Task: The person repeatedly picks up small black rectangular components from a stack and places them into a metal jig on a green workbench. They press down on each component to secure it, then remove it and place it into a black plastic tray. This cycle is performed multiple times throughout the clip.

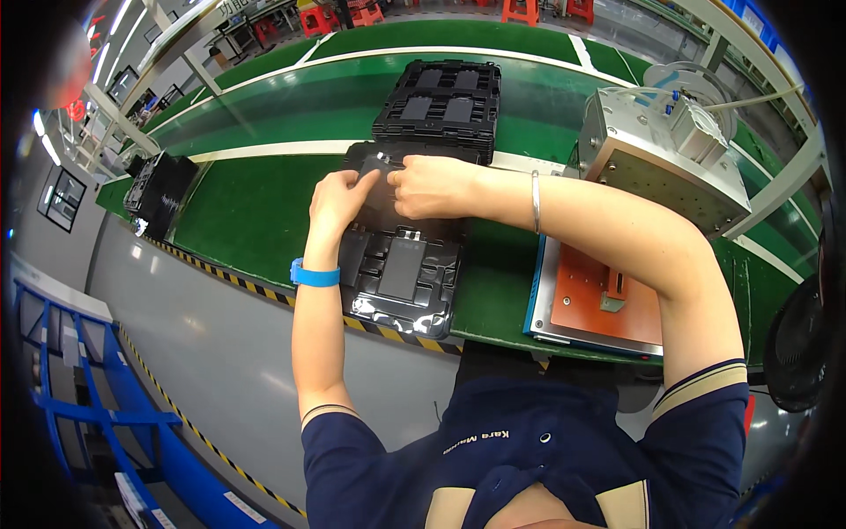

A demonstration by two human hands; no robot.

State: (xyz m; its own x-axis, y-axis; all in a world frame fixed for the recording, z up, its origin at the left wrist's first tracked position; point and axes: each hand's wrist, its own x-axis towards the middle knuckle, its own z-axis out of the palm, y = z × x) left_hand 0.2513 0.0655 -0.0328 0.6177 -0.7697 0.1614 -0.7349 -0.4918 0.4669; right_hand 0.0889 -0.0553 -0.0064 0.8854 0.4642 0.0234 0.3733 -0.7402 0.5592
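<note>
From where I stand, the striped edge [227,279] of the green bench [256,198] is closest, below the hands. The black tray [388,316] reaches right to it, so I think a bump from the body could knock it crooked. In the tray, just below the hands, lies a dark flat piece [403,269].

The left hand [337,201] and right hand [432,188] are curled in at a thin dark part [380,198] between them, over the tray. I can't tell if they pinch it or only touch it. If they push too hard, it might bend.

The right arm passes over the orange plate [582,282], near the silver machine [617,123], so the elbow may bump. Left of the hands there is lots of open bench. Just past the hands, a tray stack [432,130] leaves little room that way.
</note>
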